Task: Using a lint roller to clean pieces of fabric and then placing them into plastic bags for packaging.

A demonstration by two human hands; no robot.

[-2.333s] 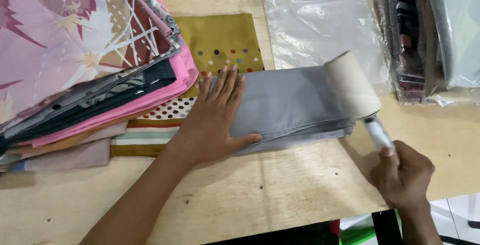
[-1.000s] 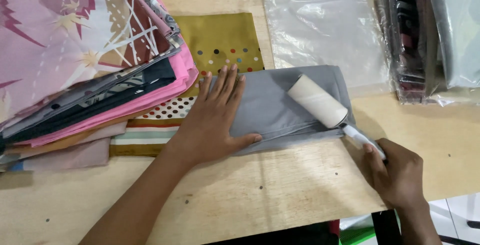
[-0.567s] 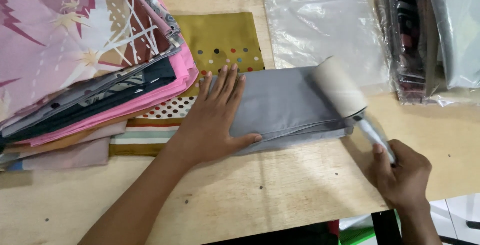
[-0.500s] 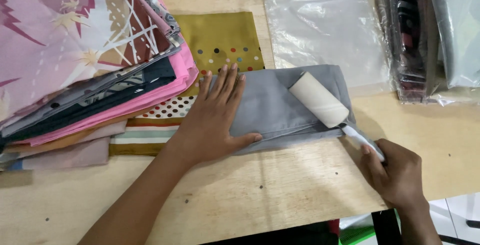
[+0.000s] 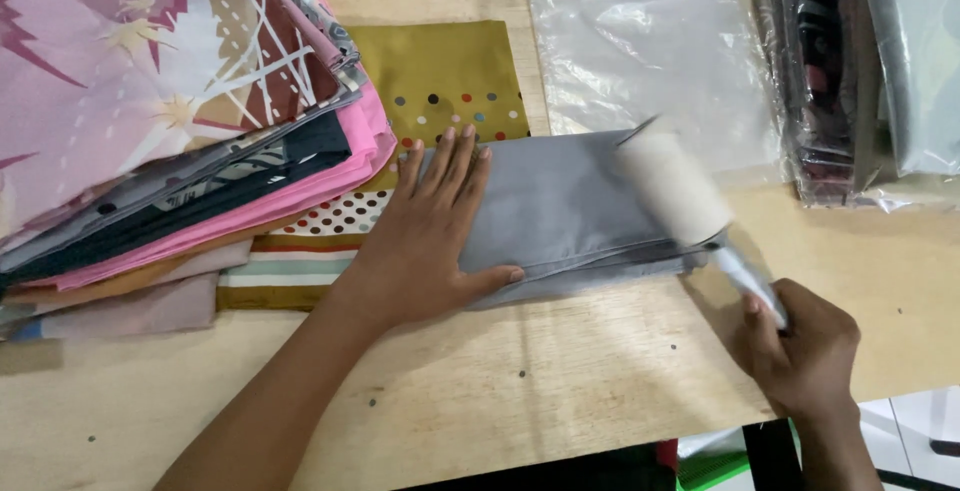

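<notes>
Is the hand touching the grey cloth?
Touching. The head view shows the left hand pressed flat on the folded grey cloth, fingers spread across it.

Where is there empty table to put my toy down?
Bare wooden table runs along the near edge, in front of the grey cloth, between the left hand and right hand. The far side is crowded: fabric stack, plastic bag, wrapped packs.

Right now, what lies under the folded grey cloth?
Under the folded grey cloth, the wooden table shows along its near edge, and an olive dotted cloth runs beneath its far left edge. The rest is covered.
</notes>
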